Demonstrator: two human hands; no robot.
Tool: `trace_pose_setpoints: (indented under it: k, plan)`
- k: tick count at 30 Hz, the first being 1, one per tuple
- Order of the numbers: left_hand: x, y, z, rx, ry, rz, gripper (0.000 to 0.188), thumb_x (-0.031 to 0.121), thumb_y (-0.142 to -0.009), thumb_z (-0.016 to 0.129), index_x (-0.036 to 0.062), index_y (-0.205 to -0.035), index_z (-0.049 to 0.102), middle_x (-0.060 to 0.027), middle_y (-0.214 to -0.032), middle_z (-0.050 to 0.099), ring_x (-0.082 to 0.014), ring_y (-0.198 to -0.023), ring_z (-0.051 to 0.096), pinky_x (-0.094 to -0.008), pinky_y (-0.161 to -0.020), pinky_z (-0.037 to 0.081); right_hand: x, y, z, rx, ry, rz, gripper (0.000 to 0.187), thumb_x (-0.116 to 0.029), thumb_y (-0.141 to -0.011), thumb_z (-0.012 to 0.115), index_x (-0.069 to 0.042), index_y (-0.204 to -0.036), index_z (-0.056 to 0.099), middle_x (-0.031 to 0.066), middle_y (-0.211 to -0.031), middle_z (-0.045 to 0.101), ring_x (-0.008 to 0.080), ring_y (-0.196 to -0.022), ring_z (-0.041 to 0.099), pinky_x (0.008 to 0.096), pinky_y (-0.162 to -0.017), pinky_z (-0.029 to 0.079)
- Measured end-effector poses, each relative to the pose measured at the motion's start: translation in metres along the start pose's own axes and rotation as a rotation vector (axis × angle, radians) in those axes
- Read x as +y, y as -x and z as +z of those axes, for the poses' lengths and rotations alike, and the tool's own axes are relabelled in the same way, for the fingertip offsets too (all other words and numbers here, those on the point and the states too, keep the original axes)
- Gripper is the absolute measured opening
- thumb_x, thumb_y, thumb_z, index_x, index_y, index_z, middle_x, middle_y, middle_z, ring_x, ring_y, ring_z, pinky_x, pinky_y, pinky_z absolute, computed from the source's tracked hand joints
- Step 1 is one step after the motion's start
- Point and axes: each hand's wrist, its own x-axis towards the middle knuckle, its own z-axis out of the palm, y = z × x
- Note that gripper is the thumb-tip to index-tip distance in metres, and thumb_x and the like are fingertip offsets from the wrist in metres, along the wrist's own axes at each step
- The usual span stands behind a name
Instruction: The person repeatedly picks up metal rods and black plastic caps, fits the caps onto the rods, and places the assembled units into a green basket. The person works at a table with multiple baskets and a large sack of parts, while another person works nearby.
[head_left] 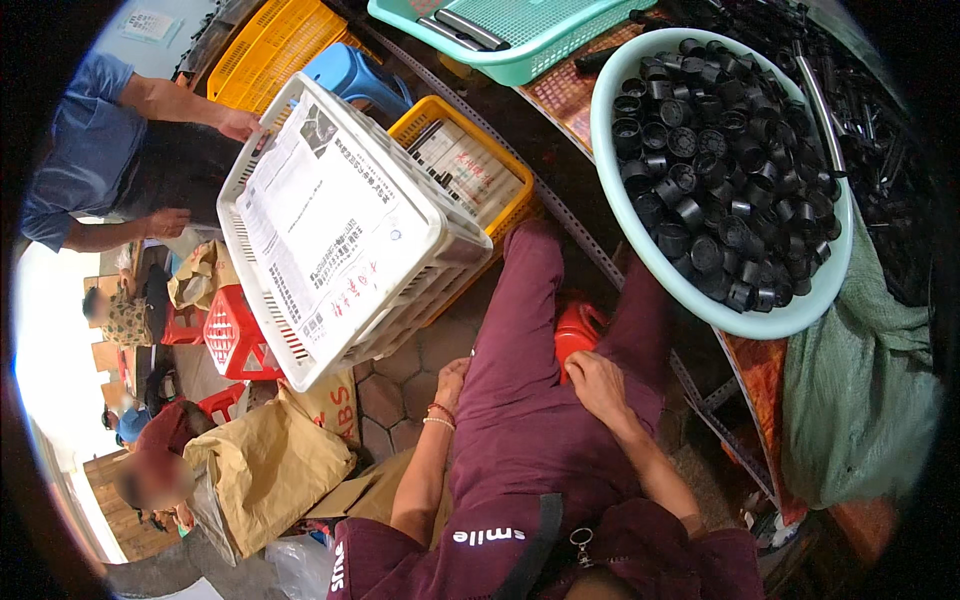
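My left hand [453,385], with beads on its wrist, is beside the outer edge of my left thigh. Its fingers curl against the maroon trousers [505,370], and what they hold, if anything, is hidden. Over my lap, my right hand [597,388] has its fingers bent inward, fingertips down by the inner right thigh. Just beyond it a red plastic stool [577,325] shows between my legs. Whether that hand pinches cloth or something small cannot be made out. A pale blue basin [606,150] heaped with black plastic caps [710,170] stands ahead on the right.
Another person's hand [240,124] grips a stack of white crates [290,372] topped with printed paper. Beside it are a yellow crate [527,196] and a blue stool [355,75]. A turquoise basket [560,55] holds dark tubes. Brown sacks [270,470] lie left; green sacking [850,400] hangs right.
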Motion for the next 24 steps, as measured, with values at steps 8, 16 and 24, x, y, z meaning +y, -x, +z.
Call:
trace_pose_setpoints:
  k: [8,16,24]
  plan:
    - [-0.002,-0.020,-0.002,-0.024,-0.063,-0.016,0.017,0.007,-0.089,0.047,-0.0018,-0.096,0.059,-0.0052,-0.088,0.063,-0.0126,-0.076,0.058,-0.0242,-0.073,0.047,0.003,0.002,0.003,0.016,-0.005,0.027,0.014,-0.017,-0.083,0.053,-0.003,-0.082,0.058,0.0139,-0.081,0.060,0.0334,-0.077,0.058,0.0430,-0.067,0.045]
    - [0.007,-0.019,0.009,-0.001,-0.062,-0.071,0.016,0.008,-0.089,0.048,-0.0004,-0.093,0.060,-0.0025,-0.084,0.061,-0.0116,-0.073,0.056,-0.0232,-0.069,0.046,0.003,0.001,0.003,0.019,0.010,0.035,0.015,-0.017,-0.084,0.053,-0.003,-0.082,0.057,0.0138,-0.081,0.060,0.0336,-0.077,0.058,0.0427,-0.066,0.045]
    - [-0.001,-0.024,0.003,-0.003,-0.052,-0.048,0.017,0.008,-0.090,0.047,-0.0013,-0.092,0.060,-0.0033,-0.083,0.061,-0.0117,-0.072,0.055,-0.0233,-0.068,0.046,-0.002,0.000,0.003,0.011,0.019,0.041,0.014,-0.017,-0.084,0.053,-0.004,-0.083,0.057,0.0133,-0.081,0.060,0.0329,-0.076,0.058,0.0425,-0.066,0.046]
